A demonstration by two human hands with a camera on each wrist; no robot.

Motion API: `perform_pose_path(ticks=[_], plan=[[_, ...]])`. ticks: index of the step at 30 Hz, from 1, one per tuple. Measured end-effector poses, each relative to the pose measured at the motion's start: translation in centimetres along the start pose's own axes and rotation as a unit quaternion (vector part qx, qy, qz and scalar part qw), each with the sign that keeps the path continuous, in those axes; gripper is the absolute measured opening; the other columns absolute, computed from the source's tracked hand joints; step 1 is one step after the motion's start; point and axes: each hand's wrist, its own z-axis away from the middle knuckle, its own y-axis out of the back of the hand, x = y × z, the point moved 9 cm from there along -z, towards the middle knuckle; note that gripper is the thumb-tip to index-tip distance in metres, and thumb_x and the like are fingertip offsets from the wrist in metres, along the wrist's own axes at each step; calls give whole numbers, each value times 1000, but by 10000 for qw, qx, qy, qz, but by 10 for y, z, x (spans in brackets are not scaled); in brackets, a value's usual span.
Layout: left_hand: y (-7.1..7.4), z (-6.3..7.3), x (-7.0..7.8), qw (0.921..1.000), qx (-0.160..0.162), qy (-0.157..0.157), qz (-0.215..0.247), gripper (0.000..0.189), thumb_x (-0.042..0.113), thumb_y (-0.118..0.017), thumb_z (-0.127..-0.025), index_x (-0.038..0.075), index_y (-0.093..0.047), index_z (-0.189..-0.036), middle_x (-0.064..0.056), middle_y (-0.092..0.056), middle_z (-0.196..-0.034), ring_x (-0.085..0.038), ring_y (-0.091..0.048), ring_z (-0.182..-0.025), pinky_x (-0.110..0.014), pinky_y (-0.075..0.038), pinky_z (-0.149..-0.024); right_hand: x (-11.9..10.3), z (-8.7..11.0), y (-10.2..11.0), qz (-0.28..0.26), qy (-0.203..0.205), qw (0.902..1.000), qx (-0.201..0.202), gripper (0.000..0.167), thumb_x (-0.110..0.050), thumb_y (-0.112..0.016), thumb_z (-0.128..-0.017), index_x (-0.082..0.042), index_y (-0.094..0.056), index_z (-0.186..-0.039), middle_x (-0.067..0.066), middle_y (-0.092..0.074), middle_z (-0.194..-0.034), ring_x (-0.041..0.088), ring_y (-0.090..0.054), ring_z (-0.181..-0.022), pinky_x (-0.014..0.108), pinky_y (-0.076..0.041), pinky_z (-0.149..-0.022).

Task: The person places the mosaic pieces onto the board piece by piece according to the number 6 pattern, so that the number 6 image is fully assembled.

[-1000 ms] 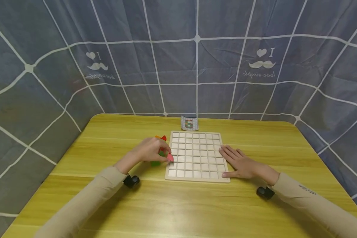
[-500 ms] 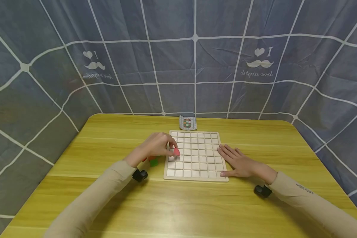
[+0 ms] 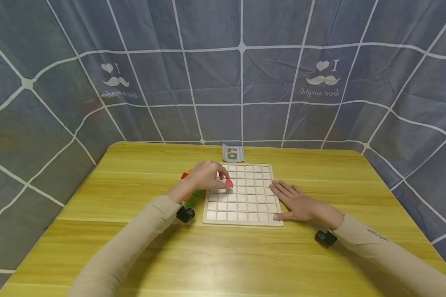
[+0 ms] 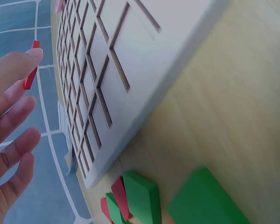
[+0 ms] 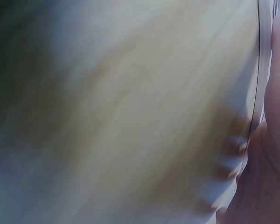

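Observation:
My left hand (image 3: 209,175) pinches a small red piece (image 3: 228,182) with a curved edge between thumb and index finger, over the left part of a pale wooden grid board (image 3: 243,218). In the left wrist view the thin red piece (image 4: 31,70) is seen edge-on, and the other fingers (image 4: 18,151) are loosely spread. My right hand (image 3: 297,203) lies with straight fingers along the board's right edge, its thumb at the near right corner. In the right wrist view that hand (image 5: 270,172) touches the board's side.
Left of the board lie several red, green and orange pieces, partly hidden by my left arm; a green block (image 4: 205,200) is nearest the left wrist camera. A small card (image 3: 233,153) with a coloured grid pattern stands beyond the board. A grey-blue curtain (image 3: 267,82) surrounds the wooden table (image 3: 223,260).
My left hand has carried the red piece from the board's left edge inward, to the right and farther away. My right hand stays at the board's right edge.

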Motion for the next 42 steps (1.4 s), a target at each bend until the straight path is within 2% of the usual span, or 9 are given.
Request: perform_pose_path(ticks=[8,15,20,25,32,42], plan=[[-7,-16,4,9998,-150,120,-58,23,35,-78,-78,21,-76,-96,9,-70,-81,-3,-52,-59,-18,-38,-53,-2,0,2,85,-179,9996,-188,96,-59,-52,-90,-3,-9,-154,21,-2,-161,42,-3,-147,64,-8,-113],[-9,-27,4,9998,9,199,34,28,38,-80,-75,19,-76,-96,8,-70,-81,-5,-49,-57,-19,-34,-51,-2,0,1,156,-244,9991,-322,96,-60,-51,-90,-3,-7,-154,20,0,-161,41,-2,-148,63,-7,-114],[-16,-34,1,9993,-116,346,-81,33,43,-80,-75,20,-76,-98,9,-69,-82,-6,-50,-60,-20,-35,-53,-3,0,2,151,-229,9991,-316,96,-60,-51,-90,-2,-7,-154,21,-1,-161,42,-2,-147,64,-8,-114],[-23,-42,-2,9988,-194,424,-177,28,40,-77,-78,22,-76,-100,10,-70,-83,-5,-53,-63,-20,-37,-55,-5,1,3,69,-171,9996,-216,97,-59,-53,-90,-2,-9,-154,22,-3,-160,43,-5,-147,65,-8,-112],[-33,-52,-6,9983,-194,544,-82,26,39,-75,-81,23,-75,-102,10,-72,-86,-5,-59,-68,-20,-41,-56,0,0,-3,102,-174,9997,-145,98,-62,-52,-89,-6,-6,-155,19,-1,-161,40,-3,-148,64,-8,-113],[-46,-66,-8,9967,-195,768,180,27,40,-75,-82,23,-75,-103,9,-72,-85,-4,-61,-71,-19,-41,-56,-2,1,-1,-88,8,10000,7,98,-61,-52,-89,-6,-7,-155,22,-3,-160,42,-4,-147,69,-9,-109]])
